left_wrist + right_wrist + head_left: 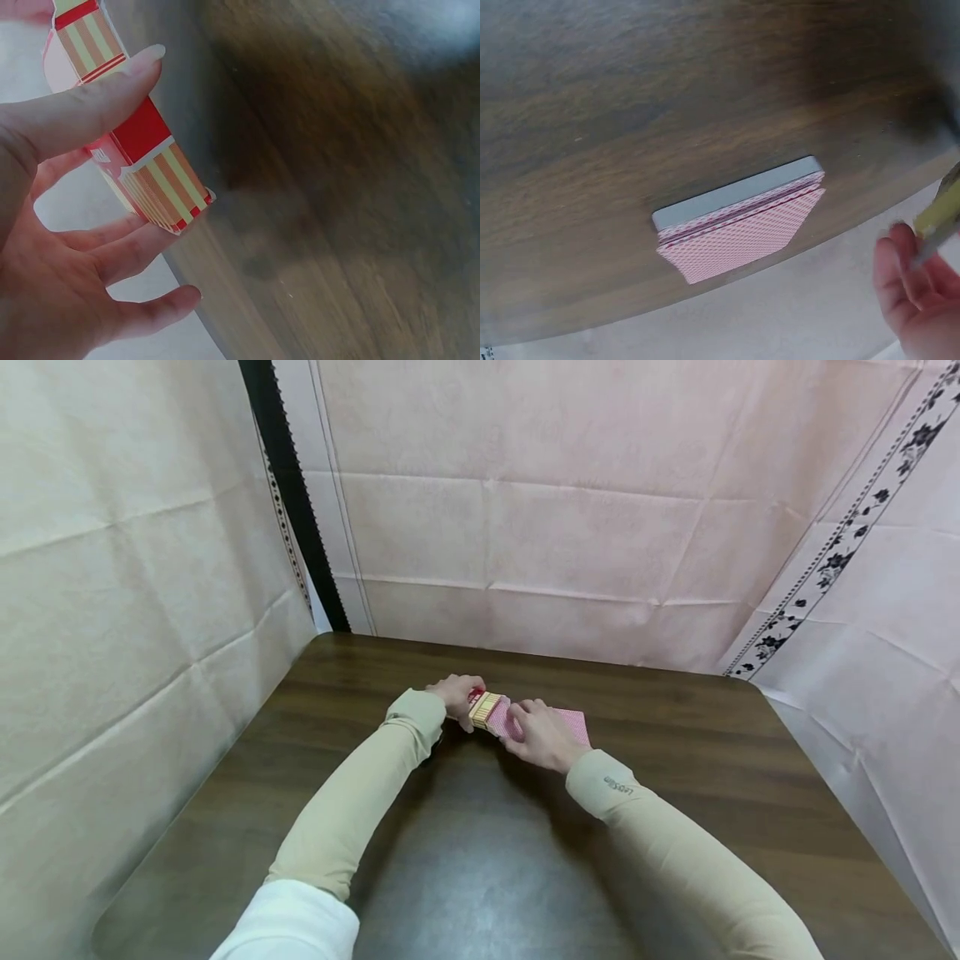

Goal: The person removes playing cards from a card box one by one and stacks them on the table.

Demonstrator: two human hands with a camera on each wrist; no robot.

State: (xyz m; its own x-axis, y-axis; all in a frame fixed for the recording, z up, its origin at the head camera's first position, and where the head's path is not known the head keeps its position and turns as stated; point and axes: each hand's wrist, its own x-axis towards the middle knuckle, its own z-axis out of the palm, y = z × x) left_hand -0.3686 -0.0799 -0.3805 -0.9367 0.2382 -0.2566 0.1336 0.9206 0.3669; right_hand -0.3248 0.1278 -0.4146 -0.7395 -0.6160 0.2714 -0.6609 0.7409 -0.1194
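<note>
Between both hands, over the far part of the table, is a red and yellow striped playing card box (486, 708). My left hand (453, 695) grips it at one end. In the left wrist view the thumb of this hand (56, 289) lies across the box (146, 139), with fingers under its other side. My right hand (546, 735) pinches the pink-patterned end of the box; its curled fingers (922, 300) show at the right edge of the right wrist view. A deck of red-patterned playing cards (735, 240) lies on the table close to it, slightly fanned along one side.
The dark brown wooden table (465, 843) ends just beyond the hands. Pale cloth (510, 543) hangs behind its far edge and at both sides, with a black strip (288, 468) at left and a floral border (847, 543) at right.
</note>
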